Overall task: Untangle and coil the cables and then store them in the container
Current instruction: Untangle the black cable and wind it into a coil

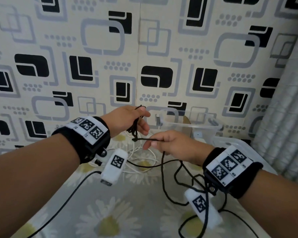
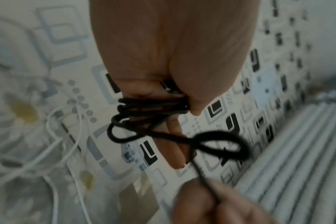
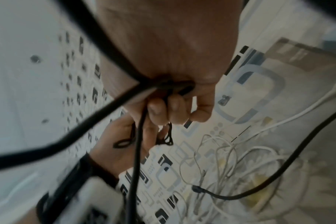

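Note:
My left hand (image 1: 138,120) is raised above the bed and grips a small bundle of coiled black cable (image 1: 134,130); in the left wrist view the black cable loops (image 2: 144,115) are wound around its fingers. My right hand (image 1: 163,143) pinches the same black cable a little lower and to the right, and the slack (image 1: 163,176) trails down onto the sheet. A tangle of white cables (image 1: 141,157) lies on the bed under both hands. The clear plastic container (image 1: 193,124) stands open behind my right hand.
A clear lid (image 1: 234,146) lies to the right of the container. The bed has a daisy-print sheet (image 1: 120,217). A patterned wall (image 1: 144,48) rises straight behind, and a grey curtain (image 1: 286,117) hangs at the right. Another black cable (image 1: 67,200) crosses the sheet at the left.

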Tool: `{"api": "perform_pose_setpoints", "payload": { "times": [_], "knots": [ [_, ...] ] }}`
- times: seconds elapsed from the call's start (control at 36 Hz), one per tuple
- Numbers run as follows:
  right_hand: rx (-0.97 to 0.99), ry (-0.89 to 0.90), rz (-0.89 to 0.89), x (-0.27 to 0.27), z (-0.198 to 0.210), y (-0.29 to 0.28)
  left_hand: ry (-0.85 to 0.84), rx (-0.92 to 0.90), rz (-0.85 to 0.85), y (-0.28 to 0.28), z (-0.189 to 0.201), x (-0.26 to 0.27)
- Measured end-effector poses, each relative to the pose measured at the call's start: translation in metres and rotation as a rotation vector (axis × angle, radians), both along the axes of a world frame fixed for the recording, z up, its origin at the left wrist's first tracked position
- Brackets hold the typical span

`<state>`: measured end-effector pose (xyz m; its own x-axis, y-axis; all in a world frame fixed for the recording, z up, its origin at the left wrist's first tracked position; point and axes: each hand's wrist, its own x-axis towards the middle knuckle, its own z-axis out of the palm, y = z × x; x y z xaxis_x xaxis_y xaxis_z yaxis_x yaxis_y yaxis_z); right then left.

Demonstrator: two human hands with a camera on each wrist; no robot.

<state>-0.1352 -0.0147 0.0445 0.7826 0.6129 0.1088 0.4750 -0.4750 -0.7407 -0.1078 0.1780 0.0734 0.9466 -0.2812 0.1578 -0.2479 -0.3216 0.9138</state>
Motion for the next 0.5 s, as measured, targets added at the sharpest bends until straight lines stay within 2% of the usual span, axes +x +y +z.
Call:
{"api": "perform_pose_setpoints", "payload": {
  "times": [0.11, 0.28, 0.42, 0.5],
  "knots": [
    [0.184, 0.024, -0.049, 0.005, 0.006, -0.006, -0.065, 0.249, -0.064, -0.002, 0.003, -0.008],
    [0.328, 0.063, -0.09, 0.015, 0.014, -0.012, -0.063, 0.309, -0.189, -0.005, 0.002, -0.009],
    [0.3, 0.049, -0.149, 0.02, 0.023, -0.021, -0.036, 0.279, -0.159, -0.002, -0.003, -0.003],
    [0.241, 0.072, -0.155, 0.021, 0.024, -0.026, -0.078, 0.349, -0.128, 0.002, -0.006, 0.0]
  ]
}}
